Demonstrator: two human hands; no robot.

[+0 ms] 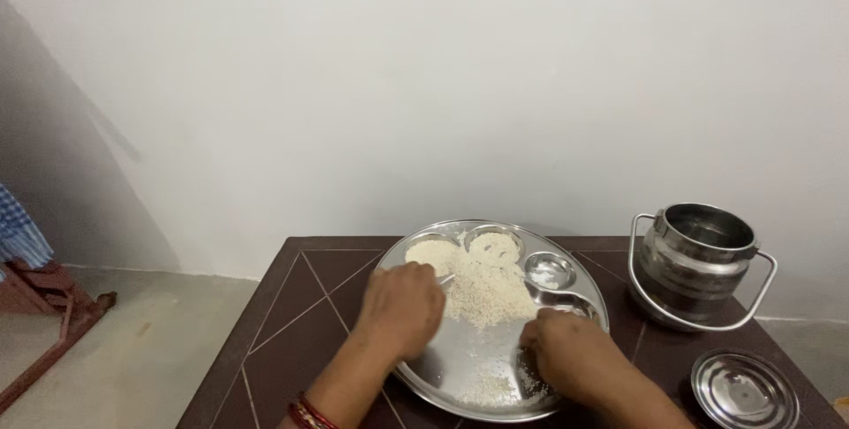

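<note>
White wall behind, grey floor w/ a red wooden stand point(44, 314) at far left; dark brown table point(292, 323) in front. Left hand point(400, 310), red bangles point(308, 413) at wrist, is lying palm-down over left rim of the round steel compartment plate point(460, 363), fingers curled loosely, gripping nothing visible. Rice grains point(485, 286) are heaped just right of it, spilling into the small top wells. Right hand point(566, 351) is resting on plate's lower right, fingers bent down onto scattered grains; can't tell if pinching any. Further right: steel milk can point(699, 261) w/ bail handle standing open, its lid point(743, 389) lying flat nearby
</note>
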